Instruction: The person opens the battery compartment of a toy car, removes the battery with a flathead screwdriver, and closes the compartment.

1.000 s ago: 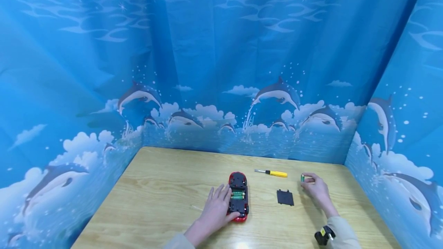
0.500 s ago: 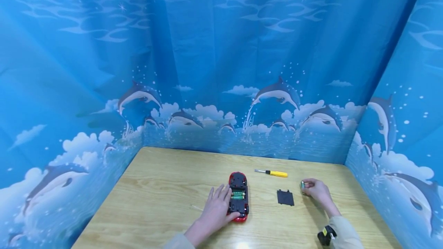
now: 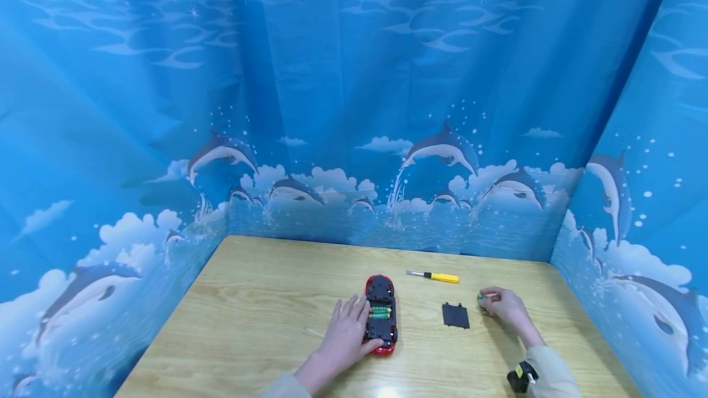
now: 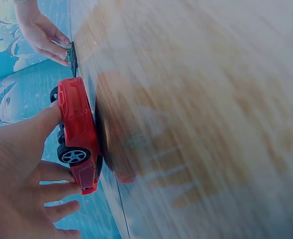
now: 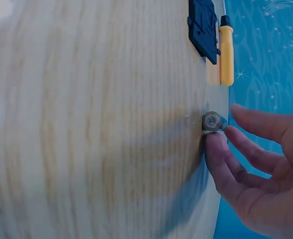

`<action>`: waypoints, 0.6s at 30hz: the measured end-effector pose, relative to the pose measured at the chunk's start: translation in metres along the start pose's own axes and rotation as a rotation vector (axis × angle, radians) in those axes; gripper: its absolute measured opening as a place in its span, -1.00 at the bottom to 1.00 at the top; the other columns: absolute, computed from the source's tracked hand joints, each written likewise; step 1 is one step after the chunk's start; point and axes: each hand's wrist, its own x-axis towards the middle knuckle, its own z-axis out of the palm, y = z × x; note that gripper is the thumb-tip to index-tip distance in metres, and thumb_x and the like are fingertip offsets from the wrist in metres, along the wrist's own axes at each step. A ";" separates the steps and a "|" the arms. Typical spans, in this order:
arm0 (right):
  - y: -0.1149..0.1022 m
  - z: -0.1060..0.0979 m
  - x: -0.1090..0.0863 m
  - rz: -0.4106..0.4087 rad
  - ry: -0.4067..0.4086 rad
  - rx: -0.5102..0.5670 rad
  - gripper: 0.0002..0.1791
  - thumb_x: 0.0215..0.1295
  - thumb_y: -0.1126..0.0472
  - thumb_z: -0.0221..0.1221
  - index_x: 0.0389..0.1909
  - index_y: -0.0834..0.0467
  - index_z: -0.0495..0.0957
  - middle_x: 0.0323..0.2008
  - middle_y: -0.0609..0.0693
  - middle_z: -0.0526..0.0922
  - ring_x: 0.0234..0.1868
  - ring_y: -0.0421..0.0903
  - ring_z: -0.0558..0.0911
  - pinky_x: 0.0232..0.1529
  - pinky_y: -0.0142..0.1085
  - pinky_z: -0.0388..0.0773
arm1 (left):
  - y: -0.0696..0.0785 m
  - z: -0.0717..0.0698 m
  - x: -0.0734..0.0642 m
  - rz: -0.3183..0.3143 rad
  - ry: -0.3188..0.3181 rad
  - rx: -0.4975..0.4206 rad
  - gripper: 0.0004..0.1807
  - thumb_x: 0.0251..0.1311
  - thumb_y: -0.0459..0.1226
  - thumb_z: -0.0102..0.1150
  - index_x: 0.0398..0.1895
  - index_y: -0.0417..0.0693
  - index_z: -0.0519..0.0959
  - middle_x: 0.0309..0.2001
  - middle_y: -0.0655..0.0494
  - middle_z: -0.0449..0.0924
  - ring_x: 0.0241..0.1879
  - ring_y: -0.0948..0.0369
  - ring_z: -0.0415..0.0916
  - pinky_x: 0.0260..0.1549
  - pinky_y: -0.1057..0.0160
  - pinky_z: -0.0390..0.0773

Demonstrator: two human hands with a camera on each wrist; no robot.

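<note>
In the head view my left hand [image 3: 344,335] rests against an upside-down red toy car [image 3: 380,344]. Its fingers lie fairly straight along the car's left side, with the thumb across the near end. Green batteries [image 3: 380,312] sit in the car's uncovered compartment. At the right, my right hand [image 3: 506,309] has its fingertips around another battery [image 5: 212,121], low at the tabletop. The right wrist view shows that battery end-on, two fingertips touching it while one upper digit stands apart. The left wrist view shows its green side [image 4: 69,53] between the digits.
A black battery cover [image 3: 456,316] lies between the car and my right hand. Behind it is a yellow-handled screwdriver [image 3: 444,277]. A thin pale stick [image 3: 314,331] lies left of my left hand. A dolphin-printed blue curtain [image 3: 332,109] borders the wooden table [image 3: 265,300].
The battery in my right hand has tipped from upright and come lower, toward the tabletop. My right hand has shifted slightly nearer. The left hand and car have stayed still.
</note>
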 end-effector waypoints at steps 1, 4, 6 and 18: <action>0.001 0.000 0.000 0.005 -0.002 0.006 -0.55 0.37 0.28 0.21 0.18 0.47 0.48 -0.25 0.17 0.66 -0.36 -0.13 0.60 -0.36 -0.31 0.59 | 0.000 0.000 0.000 0.000 0.000 0.000 -0.04 0.19 0.30 0.20 0.41 -0.26 0.40 0.44 -0.16 0.35 0.42 -0.13 0.29 0.40 -0.24 0.25; 0.002 -0.001 0.000 0.024 0.008 0.031 -0.55 0.46 0.22 0.14 0.20 0.46 0.47 -0.23 0.17 0.66 -0.36 -0.14 0.61 -0.36 -0.30 0.62 | 0.000 0.000 0.000 0.001 0.002 0.000 -0.04 0.19 0.30 0.20 0.41 -0.26 0.40 0.44 -0.16 0.35 0.42 -0.12 0.29 0.40 -0.23 0.25; 0.001 -0.002 -0.001 0.025 0.025 0.053 -0.56 0.46 0.24 0.11 0.19 0.48 0.47 -0.25 0.18 0.67 -0.37 -0.15 0.62 -0.37 -0.31 0.64 | 0.000 0.001 0.000 0.007 0.013 0.004 -0.04 0.19 0.29 0.22 0.40 -0.26 0.41 0.42 -0.16 0.37 0.41 -0.12 0.31 0.40 -0.23 0.27; -0.008 0.005 -0.003 -0.053 0.137 0.131 -0.59 0.49 0.20 0.12 0.18 0.41 0.54 -0.06 0.30 0.68 -0.30 -0.09 0.72 -0.34 -0.35 0.71 | -0.002 0.003 0.001 0.018 0.042 0.008 -0.04 0.17 0.29 0.24 0.39 -0.27 0.42 0.39 -0.18 0.41 0.39 -0.14 0.33 0.39 -0.23 0.28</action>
